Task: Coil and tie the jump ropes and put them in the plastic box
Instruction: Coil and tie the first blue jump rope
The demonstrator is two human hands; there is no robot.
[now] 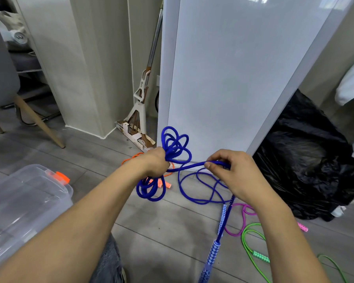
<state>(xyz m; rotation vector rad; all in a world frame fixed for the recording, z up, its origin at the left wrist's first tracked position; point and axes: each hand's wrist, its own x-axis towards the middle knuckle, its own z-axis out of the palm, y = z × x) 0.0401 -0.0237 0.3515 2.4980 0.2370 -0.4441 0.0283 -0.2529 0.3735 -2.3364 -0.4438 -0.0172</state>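
Left hand (155, 162) was fisted tight round a bundle of blue rope (174, 144). Loops stuck out above the fist and hung below it. Right hand (236, 174) pinched 1 strand of the same rope between thumb and curled fingers, and the strand ran straight across to the left fist. The 2 hands were apart, roughly level. The rest of the rope trailed on the floor (161, 231) under the right hand, with its handles (213, 252) below the right wrist. Box (29, 201), clear with an orange latch, sat left of the left forearm. Orange rope (131, 158) lay just behind the left hand. Pink rope (243, 217) and green rope (246, 242) lay beside the right forearm. White panel (233, 78) stood just beyond both hands, its bottom edge close behind them. Black bag (305, 170) sat right of the right hand. Bare floor showed between the forearms.
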